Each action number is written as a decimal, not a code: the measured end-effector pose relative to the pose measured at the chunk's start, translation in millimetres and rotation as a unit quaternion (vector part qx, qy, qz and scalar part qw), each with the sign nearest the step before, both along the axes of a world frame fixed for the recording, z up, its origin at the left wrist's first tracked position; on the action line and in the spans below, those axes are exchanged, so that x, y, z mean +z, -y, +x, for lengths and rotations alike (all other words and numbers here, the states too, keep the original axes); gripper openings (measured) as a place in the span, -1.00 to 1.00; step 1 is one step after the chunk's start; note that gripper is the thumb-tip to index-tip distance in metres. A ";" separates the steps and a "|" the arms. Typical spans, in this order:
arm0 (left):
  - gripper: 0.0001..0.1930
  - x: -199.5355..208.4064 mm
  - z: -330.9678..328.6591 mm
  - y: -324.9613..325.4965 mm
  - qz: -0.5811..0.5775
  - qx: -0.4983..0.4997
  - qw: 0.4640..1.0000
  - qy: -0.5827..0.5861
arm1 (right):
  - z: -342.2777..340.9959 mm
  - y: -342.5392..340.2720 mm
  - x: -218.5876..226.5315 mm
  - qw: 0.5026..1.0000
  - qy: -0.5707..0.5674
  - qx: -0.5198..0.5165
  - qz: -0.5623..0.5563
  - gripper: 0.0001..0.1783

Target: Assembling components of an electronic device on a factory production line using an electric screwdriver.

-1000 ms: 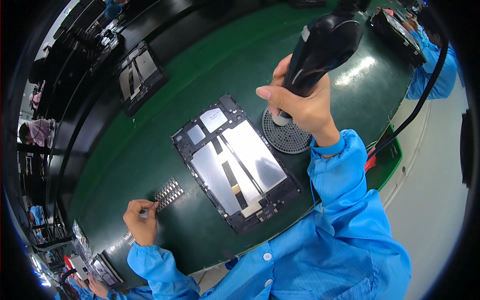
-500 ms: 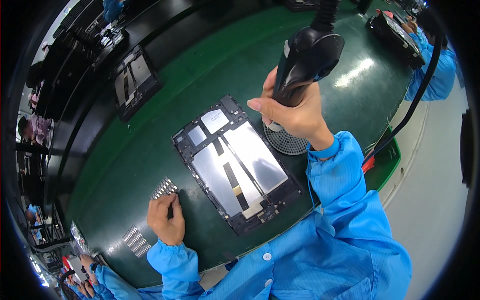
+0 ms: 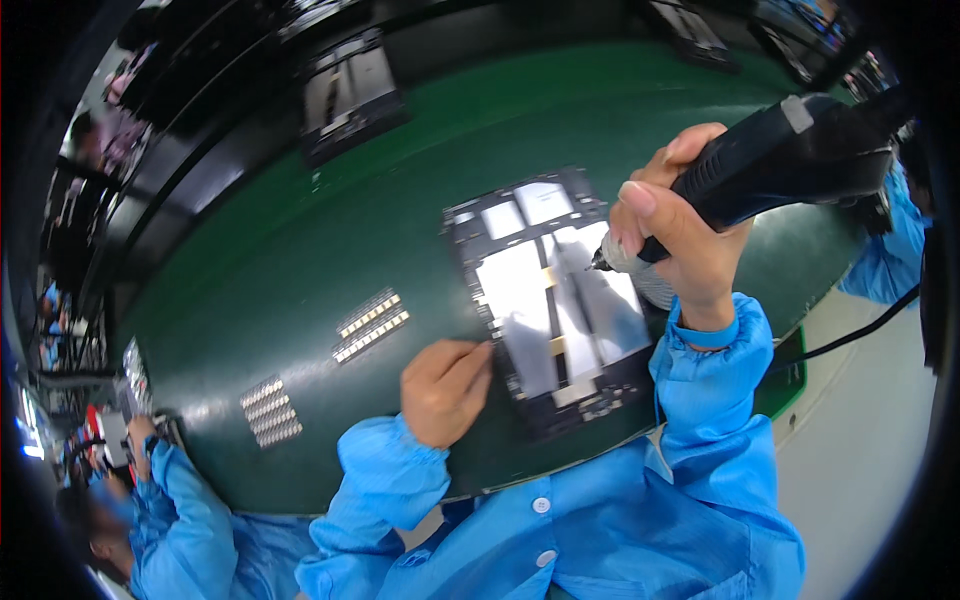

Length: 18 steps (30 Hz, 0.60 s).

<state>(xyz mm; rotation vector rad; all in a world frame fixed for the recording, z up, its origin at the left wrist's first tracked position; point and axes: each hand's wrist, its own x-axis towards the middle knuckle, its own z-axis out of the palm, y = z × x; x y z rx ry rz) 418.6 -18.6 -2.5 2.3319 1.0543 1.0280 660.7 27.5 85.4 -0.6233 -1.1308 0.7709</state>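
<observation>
My right hand (image 3: 692, 240) is wrapped round a black electric screwdriver (image 3: 775, 165), tilted so its tip points left over an opened tablet (image 3: 515, 325). Whether the tip touches cannot be told. The tablet lies on the green table, its silver battery cells and dark ribbon cables showing. My left hand (image 3: 445, 393) is closed in a pinch at the tablet's left edge; anything between its fingertips is too small to make out. Behind my right wrist, a round grey perforated dish (image 3: 655, 290) is mostly hidden.
Left of my left hand lie two sheets of small metal pieces, the nearer sheet (image 3: 370, 325) and the farther sheet (image 3: 271, 411). Another opened tablet (image 3: 352, 90) rests on the black shelf at the back. A co-worker's blue sleeve (image 3: 195, 480) reaches in at lower left. A black cable (image 3: 850, 343) hangs at right.
My right hand has swung the screwdriver from upright over the round dish to a tilt above the tablet. My left hand has left the sheet of pieces for the tablet's edge. The view has shifted.
</observation>
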 end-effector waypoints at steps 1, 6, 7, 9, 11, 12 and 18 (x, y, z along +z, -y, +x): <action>-0.76 -1.4 3.4 -1.4 0.002 -0.010 1.000 0.006 | -10.4 -2.5 2.1 1.000 0.012 0.019 0.000 -0.64; -0.76 4.0 -2.6 -2.4 -0.077 -0.007 0.996 0.034 | -53.4 -19.7 2.7 0.990 0.111 0.069 -0.049 -0.63; -0.76 5.0 -3.9 -2.4 -0.077 -0.003 0.996 0.039 | -56.2 -21.6 -0.5 0.989 0.115 0.074 -0.049 -0.63; -0.80 7.4 -6.9 -5.2 -0.082 0.043 0.993 0.067 | -59.8 -24.2 -5.7 0.991 0.105 0.063 -0.059 -0.64; -0.82 12.0 -9.2 -7.0 -0.101 0.056 0.990 0.081 | -59.4 -25.6 -8.9 0.989 0.115 0.061 -0.070 -0.64; -0.83 13.0 -11.6 -7.8 -0.119 0.067 0.987 0.090 | -60.4 -26.6 -10.2 0.988 0.118 0.058 -0.078 -0.64; -0.87 8.5 -10.4 -4.8 -0.173 0.075 0.967 0.171 | -63.4 -25.0 -5.1 0.994 0.092 0.035 -0.052 -0.70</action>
